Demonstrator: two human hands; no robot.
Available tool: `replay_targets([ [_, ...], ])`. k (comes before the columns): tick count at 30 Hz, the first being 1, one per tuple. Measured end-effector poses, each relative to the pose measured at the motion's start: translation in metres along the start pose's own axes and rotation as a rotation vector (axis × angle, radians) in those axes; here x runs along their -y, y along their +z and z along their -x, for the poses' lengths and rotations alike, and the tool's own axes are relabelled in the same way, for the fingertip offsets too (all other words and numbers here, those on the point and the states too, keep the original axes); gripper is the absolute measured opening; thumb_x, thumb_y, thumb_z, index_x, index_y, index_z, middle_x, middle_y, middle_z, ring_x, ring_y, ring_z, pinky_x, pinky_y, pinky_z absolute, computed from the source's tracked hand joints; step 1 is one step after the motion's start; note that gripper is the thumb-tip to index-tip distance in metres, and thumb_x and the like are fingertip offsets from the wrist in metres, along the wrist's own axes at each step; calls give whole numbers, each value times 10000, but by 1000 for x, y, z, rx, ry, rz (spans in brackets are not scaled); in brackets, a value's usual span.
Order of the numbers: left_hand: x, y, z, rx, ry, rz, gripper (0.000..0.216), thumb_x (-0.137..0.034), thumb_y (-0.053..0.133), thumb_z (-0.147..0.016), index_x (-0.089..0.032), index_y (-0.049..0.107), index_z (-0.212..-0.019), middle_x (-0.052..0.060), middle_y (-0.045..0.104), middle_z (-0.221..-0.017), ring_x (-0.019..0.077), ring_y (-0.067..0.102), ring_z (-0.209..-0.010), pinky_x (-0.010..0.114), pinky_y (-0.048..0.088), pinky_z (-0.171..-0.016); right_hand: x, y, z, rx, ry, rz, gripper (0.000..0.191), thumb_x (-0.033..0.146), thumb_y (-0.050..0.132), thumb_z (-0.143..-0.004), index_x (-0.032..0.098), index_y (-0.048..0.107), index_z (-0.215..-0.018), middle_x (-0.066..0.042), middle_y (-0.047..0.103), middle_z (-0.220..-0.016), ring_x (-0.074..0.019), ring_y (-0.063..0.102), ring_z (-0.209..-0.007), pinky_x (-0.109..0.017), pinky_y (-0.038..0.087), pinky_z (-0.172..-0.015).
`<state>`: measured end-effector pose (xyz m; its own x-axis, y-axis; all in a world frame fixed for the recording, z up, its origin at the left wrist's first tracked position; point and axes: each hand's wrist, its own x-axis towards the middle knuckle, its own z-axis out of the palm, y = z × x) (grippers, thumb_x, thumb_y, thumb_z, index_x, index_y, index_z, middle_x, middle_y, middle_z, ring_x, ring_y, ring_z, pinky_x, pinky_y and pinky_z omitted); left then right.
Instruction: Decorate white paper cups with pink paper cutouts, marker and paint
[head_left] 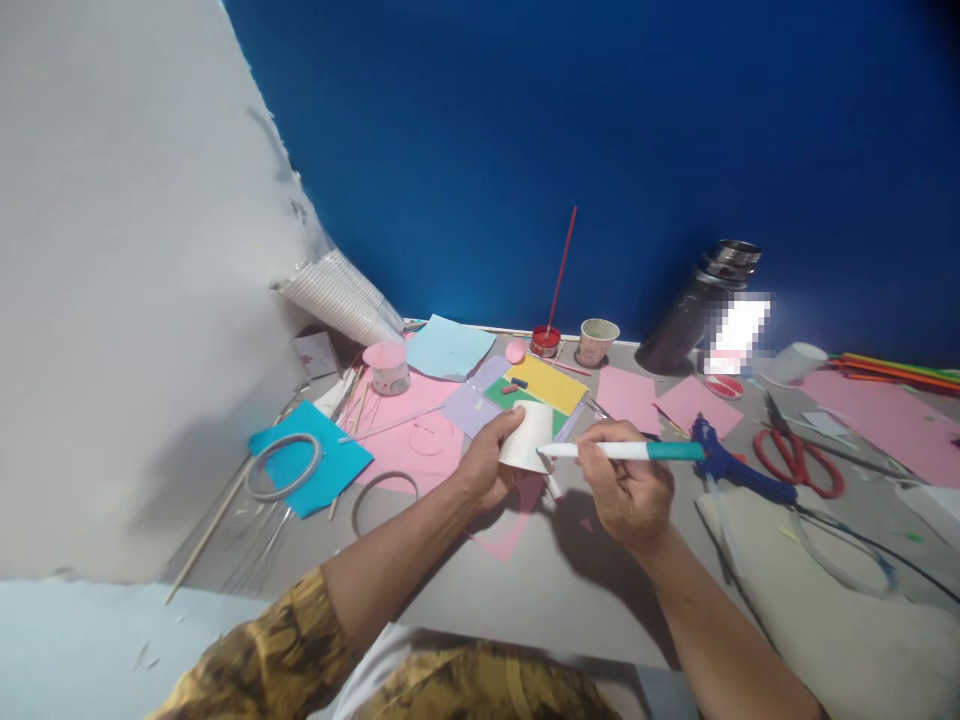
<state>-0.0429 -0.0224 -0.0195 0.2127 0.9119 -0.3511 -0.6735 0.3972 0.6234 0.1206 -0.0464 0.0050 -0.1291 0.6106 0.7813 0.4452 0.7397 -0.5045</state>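
Centrally, above the grey table point(570, 590), left hand point(484, 465) grips a white paper cup point(527, 437) tilted on its side — right hand point(626, 490) closed round a white marker with teal cap point(622, 451), tip touching the cup's rim; blue glue gun point(731, 465) and red scissors point(799, 460) just right.

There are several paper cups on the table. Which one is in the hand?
The plain white cup, held tilted by the left hand. The pink cup and the patterned cup stand apart on the table.

Left hand point(486, 462) and right hand point(628, 490) both curled, close together
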Motion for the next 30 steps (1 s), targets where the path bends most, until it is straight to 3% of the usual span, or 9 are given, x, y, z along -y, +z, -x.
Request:
replay_targets([
  [6,2,1,2,13,115,-81,287,-353,756,-795,-158,631,-965,30,643,-783,164,618,-640,267,524,-545,-2,2,0,28,-16,10,104,173,543,-950,212,604,-876,16,658,-684,-128,627,-570,-234,478,-530],
  [10,1,5,6,26,199,-148,345,-366,824,-734,-165,604,-906,10,628,-771,151,616,-671,242,489,-589,-3,3,-2,68,-116,16,110,166,533,-942,218,605,-876,-4,690,-733,-143,657,-614,-252,516,-580],
  [15,1,7,8,6,210,-179,365,-394,836,-724,-168,598,-885,-10,610,-745,125,567,-622,236,436,-574,-4,4,-1,52,-72,27,98,158,547,-938,218,610,-893,-11,691,-745,-149,663,-628,-257,524,-585],
  [21,2,4,7,26,236,-255,364,-406,843,-719,-152,640,-883,13,639,-765,139,585,-662,259,448,-645,-5,5,-2,69,-120,12,105,142,547,-932,218,612,-900,-7,686,-754,-148,660,-647,-257,526,-608],
  [30,2,1,5,-57,260,-353,421,-407,862,-701,-160,630,-950,30,665,-823,151,608,-708,269,470,-670,-7,6,-3,119,-209,11,120,137,515,-928,230,590,-928,-15,686,-759,-160,659,-652,-279,534,-607],
])
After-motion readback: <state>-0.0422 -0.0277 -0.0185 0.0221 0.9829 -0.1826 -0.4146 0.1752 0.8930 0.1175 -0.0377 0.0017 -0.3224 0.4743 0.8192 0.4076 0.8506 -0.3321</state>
